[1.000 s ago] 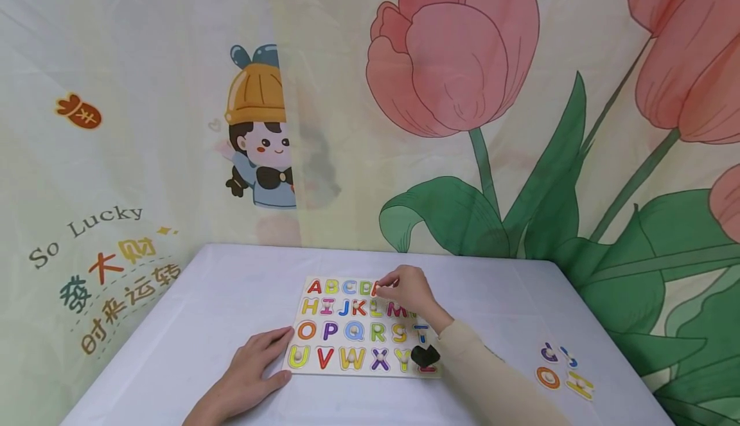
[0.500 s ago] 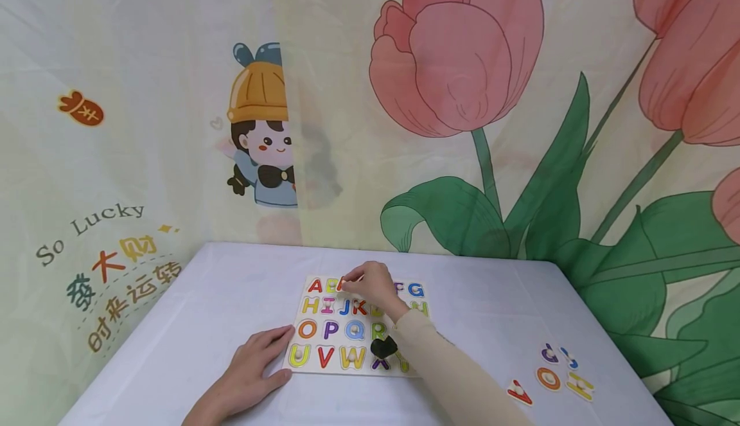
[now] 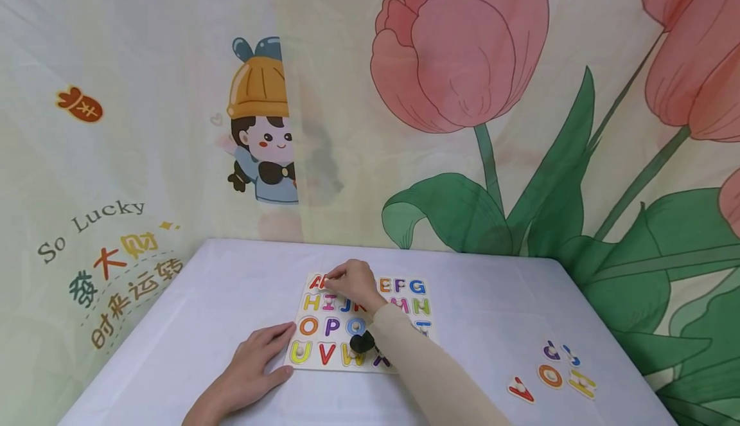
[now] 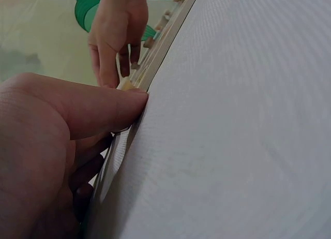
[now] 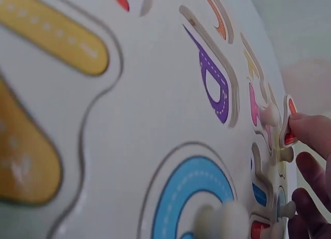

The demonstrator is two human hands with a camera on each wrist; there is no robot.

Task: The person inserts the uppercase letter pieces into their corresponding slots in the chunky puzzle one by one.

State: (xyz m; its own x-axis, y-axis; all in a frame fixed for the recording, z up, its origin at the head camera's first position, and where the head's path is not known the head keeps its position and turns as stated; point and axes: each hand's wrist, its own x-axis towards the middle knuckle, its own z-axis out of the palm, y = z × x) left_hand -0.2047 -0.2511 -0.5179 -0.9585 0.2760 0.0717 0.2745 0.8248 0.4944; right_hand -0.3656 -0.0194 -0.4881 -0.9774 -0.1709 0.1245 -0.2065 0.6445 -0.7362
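A white alphabet puzzle board [image 3: 293,349] with colourful letters lies on the table. My right hand [image 3: 355,284] pinches a red letter piece [image 5: 290,120] between thumb and fingertips, above the board's top row near the A and B places. That piece is tilted in the right wrist view; which letter it is, I cannot tell for sure. My left hand [image 3: 251,363] rests at the board's near left corner, fingers straight, with fingertips and thumb [image 4: 108,105] touching its edge. The forearm and hand hide part of the board. Several letters bear knobs; the purple P place [image 5: 212,81] shows none.
Several loose pieces lie to the right on the white-clothed table [image 3: 474,323]: an orange O [image 3: 550,376], a yellow H [image 3: 581,383], a red piece [image 3: 521,389], a purple piece [image 3: 551,350] and a blue piece [image 3: 571,355]. A printed curtain [image 3: 335,92] hangs behind.
My right hand has moved left along the top row with the red letter piece, from near E to near A. My left hand has stayed at the board's edge.
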